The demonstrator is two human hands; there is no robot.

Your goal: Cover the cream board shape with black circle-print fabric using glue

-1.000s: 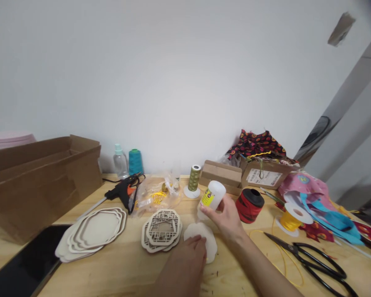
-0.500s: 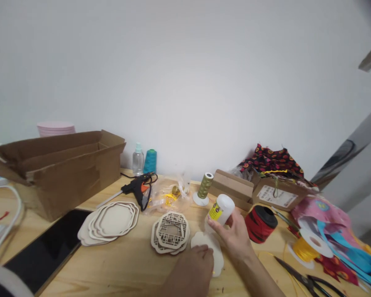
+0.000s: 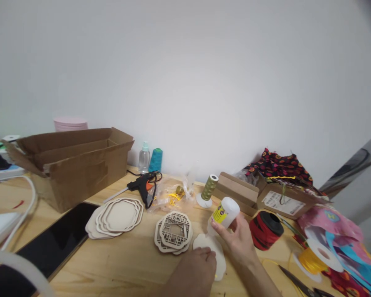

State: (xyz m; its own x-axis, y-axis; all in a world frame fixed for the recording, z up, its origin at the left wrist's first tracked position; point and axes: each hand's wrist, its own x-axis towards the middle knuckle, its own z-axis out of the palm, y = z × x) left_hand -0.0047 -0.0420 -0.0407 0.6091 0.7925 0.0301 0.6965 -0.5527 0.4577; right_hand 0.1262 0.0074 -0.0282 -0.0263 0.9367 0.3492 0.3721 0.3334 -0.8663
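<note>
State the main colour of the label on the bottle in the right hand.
Yellow, with some dark print; the label shows best in the head view.

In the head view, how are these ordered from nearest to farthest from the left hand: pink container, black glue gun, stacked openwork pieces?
1. Stacked openwork pieces: just left of the left hand.
2. Black glue gun: farther back, left.
3. Pink container: far left, behind the long cardboard box.
</note>
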